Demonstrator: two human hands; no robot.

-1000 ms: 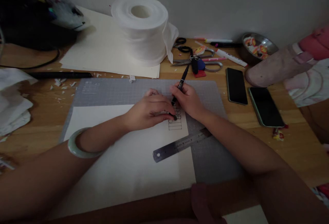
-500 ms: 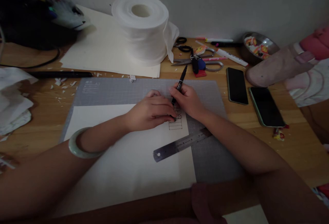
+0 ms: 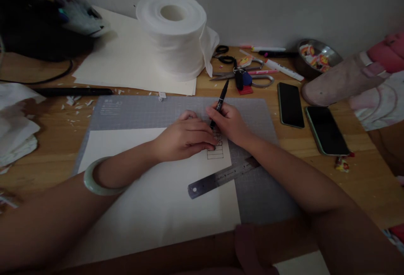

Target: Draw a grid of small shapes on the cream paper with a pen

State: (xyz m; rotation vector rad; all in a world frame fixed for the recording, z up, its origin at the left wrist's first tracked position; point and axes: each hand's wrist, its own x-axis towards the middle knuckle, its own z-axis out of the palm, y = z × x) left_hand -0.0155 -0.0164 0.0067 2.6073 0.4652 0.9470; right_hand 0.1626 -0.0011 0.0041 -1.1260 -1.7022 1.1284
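Note:
A black pen (image 3: 222,95) stands tilted in my right hand (image 3: 229,122), its lower end at the upper right part of a white paper sheet (image 3: 151,199). My left hand (image 3: 186,138) rests on the same sheet, its fingers close together beside the pen's lower end; whether anything small is under them is hidden. Below those fingertips shows a black line drawing (image 3: 215,154) of stacked rows, partly covered by my hands. The sheet lies on a grey cutting mat (image 3: 252,199). A metal ruler (image 3: 214,181) lies across the sheet's right edge.
Behind the mat stand a large white tissue roll (image 3: 175,48) and more paper (image 3: 104,60). Scissors (image 3: 263,80), keys and markers lie at the back right, near a metal bowl (image 3: 311,71), a bottle (image 3: 331,81) and two phones (image 3: 291,104). Crumpled tissue (image 3: 19,119) is at left.
My right hand and the pen have shifted very slightly to the left. My left hand stays nearly in place on the paper.

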